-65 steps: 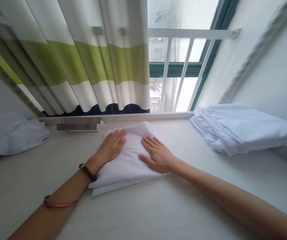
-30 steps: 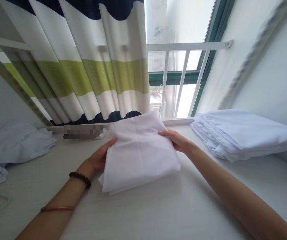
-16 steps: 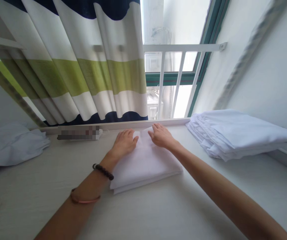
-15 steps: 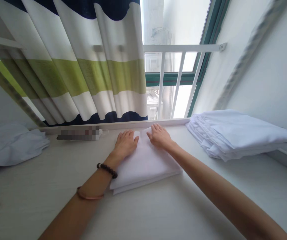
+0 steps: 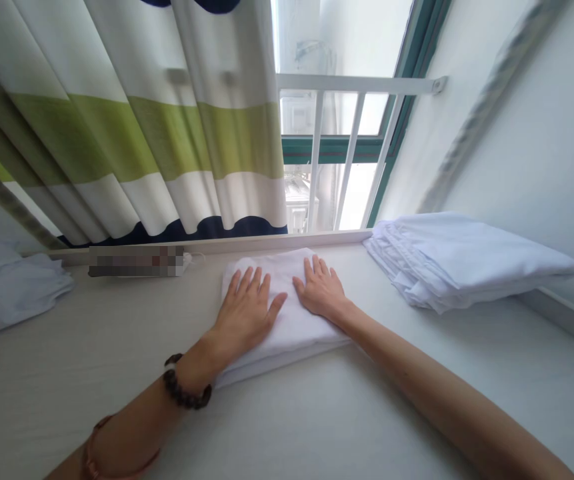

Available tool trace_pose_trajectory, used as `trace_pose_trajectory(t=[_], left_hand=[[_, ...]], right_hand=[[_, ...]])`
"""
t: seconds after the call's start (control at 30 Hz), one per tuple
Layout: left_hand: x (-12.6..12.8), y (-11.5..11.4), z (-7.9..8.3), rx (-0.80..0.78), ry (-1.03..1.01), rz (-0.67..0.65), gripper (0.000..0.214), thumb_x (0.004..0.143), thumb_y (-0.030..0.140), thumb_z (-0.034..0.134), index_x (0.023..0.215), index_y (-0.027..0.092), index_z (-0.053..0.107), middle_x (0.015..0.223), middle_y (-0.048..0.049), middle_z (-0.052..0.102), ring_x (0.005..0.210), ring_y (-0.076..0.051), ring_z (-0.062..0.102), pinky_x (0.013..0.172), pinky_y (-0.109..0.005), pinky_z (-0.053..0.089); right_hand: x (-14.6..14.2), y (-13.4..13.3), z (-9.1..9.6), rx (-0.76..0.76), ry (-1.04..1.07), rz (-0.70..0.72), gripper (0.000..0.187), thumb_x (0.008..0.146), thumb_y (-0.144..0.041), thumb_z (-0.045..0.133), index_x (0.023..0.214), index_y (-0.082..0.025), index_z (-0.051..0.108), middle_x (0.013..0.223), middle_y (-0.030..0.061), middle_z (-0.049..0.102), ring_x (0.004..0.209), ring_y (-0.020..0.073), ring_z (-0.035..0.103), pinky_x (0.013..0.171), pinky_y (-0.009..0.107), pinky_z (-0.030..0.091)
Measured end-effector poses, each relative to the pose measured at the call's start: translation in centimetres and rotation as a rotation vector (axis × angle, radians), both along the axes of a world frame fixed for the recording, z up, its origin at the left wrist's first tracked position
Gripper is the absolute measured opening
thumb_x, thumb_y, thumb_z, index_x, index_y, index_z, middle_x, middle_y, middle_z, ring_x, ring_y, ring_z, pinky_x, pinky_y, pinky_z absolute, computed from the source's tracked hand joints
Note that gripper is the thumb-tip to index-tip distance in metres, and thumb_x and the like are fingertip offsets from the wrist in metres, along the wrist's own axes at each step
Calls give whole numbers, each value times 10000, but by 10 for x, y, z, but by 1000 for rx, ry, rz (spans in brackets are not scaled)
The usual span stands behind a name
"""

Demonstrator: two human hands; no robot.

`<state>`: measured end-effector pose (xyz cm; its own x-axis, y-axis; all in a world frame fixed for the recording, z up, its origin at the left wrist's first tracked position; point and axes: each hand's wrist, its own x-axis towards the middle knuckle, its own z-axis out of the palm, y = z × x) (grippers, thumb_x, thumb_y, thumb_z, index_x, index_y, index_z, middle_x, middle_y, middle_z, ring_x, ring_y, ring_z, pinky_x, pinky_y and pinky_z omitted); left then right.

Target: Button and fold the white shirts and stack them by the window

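A white folded cloth [image 5: 287,337] lies flat in several layers on the pale board surface [image 5: 317,427], close to the far rim. My left hand [image 5: 249,303] rests palm down on its left part, fingers spread and the thumb pointing right. On the right part of the cloth lies my right hand [image 5: 321,287], flat with its fingers stretched out. Neither hand grips the fabric. Dark beads and a thin copper-coloured bangle circle my left wrist and forearm.
To the right sits a larger folded white fabric pile [image 5: 467,260] by the wall. Crumpled white fabric [image 5: 11,290] is at the far left. A blurred-out long object [image 5: 137,261] lies along the rim. Behind are a striped curtain [image 5: 167,140] and white railing [image 5: 357,84].
My left hand has drawn back towards me and spread flatter on the cloth, uncovering its far left corner. The right hand has shifted slightly. The whole view has moved a little.
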<state>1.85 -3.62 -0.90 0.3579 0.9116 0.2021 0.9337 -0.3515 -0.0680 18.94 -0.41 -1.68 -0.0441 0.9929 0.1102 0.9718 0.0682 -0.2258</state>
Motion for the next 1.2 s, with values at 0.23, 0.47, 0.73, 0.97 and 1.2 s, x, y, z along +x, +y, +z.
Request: trace_pose_trajectory(t=[0.23, 0.47, 0.73, 0.97, 1.2], left_hand=[[-6, -26, -23, -75, -57, -73, 688, 930, 542, 236, 1436, 94, 365, 1513, -146, 288, 1420, -295, 189, 1148, -495, 149], [-24, -19, -26, -94, -121, -57, 733, 907, 582, 265, 1455, 98, 319, 1538, -144, 220, 1426, -277, 171, 1153, -459, 162], [-72, 9, -9, -129, -127, 278, 730, 872, 585, 273, 1282, 31, 512, 1425, -249, 391, 1314, -390, 368, 1047, -515, 322], [-69, 18, 26, -405, -526, 298, 463, 724, 500, 574, 971, 114, 643, 1031, -189, 679, 976, -361, 646, 859, -449, 499], [-68, 11, 41, -975, -1270, 227, 413, 724, 404, 637, 1068, 175, 624, 904, -102, 733, 889, -292, 693, 793, -397, 572]], right_hand=[[-3, -44, -1, 35, -58, 138, 661, 957, -400, 246, 1439, 51, 274, 1534, 232, 137, 1432, 314, 93, 1143, 452, 86], [22, -60, -11, 13, 22, 142, 678, 951, -469, 223, 1482, -47, 224, 1562, 145, 94, 1441, 262, 81, 1150, 420, 123], [46, -40, 16, -109, 361, -51, 745, 906, -531, 387, 1445, -26, 288, 1387, 229, 461, 1278, 354, 425, 1038, 475, 339], [44, -39, 35, -670, 1194, 121, 496, 778, -508, 653, 1060, -101, 620, 1184, 159, 637, 1060, 256, 618, 837, 289, 534], [49, -62, 40, -529, 1372, 158, 660, 819, -412, 645, 1373, -277, 312, 1295, 90, 567, 1064, 216, 620, 802, 329, 567]])
